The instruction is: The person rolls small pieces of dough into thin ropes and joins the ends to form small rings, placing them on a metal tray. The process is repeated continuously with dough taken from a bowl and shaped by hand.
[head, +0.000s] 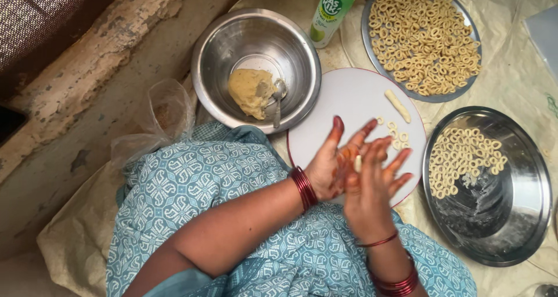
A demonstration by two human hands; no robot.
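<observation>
- left hand (332,168) and right hand (372,183) pressed palm to palm over the near edge of the white round board (343,102), fingers stretched out flat, not clenched
- small piece of dough (358,163) pinched between the two palms, only a pale sliver shows (rest hidden by the hands)
- red bangles on both wrists; blue patterned cloth covers the lap below
- on the board: one short dough stick (398,106) lying loose, plus a few small dough rings (397,137) just beside the fingertips
- steel bowl (216,53) left of the board, touching its rim; lump of dough (251,90) inside with a spoon (278,99) leaning next to it
- steel plate (523,215) at right, partly filled with rings on its left half
- second plate (372,12) at top, packed with rings
- green bottle (334,9) between bowl and top plate
- crumpled clear plastic bag (165,114) left of the bowl
- everything sits on a pale woven sheet (511,70)
</observation>
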